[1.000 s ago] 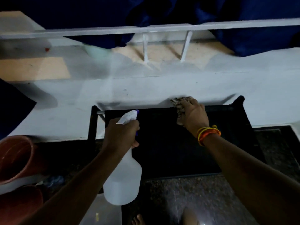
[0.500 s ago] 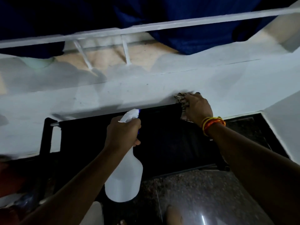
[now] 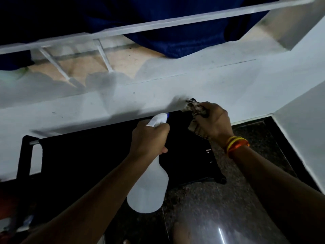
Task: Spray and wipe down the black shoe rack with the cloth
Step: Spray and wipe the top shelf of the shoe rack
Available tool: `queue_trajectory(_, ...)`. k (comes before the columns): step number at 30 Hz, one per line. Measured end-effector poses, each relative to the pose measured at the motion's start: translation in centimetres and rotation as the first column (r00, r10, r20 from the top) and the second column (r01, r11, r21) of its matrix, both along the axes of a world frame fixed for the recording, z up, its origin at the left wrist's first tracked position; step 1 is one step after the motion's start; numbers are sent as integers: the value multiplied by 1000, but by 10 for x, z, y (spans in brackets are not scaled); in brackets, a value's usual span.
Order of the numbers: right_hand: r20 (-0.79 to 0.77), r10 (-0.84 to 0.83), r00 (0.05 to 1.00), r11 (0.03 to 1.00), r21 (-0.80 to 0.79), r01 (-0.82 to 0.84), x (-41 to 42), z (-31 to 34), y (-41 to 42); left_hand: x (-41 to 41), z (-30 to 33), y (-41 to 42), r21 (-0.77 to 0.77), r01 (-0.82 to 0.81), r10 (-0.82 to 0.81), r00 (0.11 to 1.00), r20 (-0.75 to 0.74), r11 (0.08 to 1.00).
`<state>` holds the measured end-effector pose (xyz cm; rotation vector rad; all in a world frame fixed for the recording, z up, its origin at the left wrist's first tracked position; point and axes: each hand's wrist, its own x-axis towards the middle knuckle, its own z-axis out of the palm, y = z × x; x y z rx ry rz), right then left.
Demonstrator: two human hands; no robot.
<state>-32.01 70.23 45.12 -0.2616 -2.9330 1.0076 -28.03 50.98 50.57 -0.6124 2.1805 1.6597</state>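
The black shoe rack (image 3: 91, 155) stands against a white wall, seen from above, its top a dark flat surface. My left hand (image 3: 149, 138) grips the neck of a white spray bottle (image 3: 149, 189), whose nozzle points toward the wall above the rack. My right hand (image 3: 212, 122), with orange and yellow threads at the wrist, is closed on a patterned cloth (image 3: 193, 107) at the rack's far right corner post. The hand and cloth hide the top of that post.
A white ledge (image 3: 158, 95) and a white railing (image 3: 140, 29) run behind the rack, with dark blue fabric (image 3: 175, 41) hanging over it. Dark speckled stone floor (image 3: 219, 199) lies to the right. A white wall corner (image 3: 302, 138) juts in at far right. My foot (image 3: 181, 233) shows below.
The view has shifted right, so the rack sits further left. My right hand has moved with the cloth along the rack's back edge to its right corner post. The bottle stays held.
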Motion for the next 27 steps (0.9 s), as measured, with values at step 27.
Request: queue_trajectory(27, 279, 183, 943, 982, -88, -165, 68, 0, 64, 85, -31, 57, -55, 170, -160, 975, 153, 984)
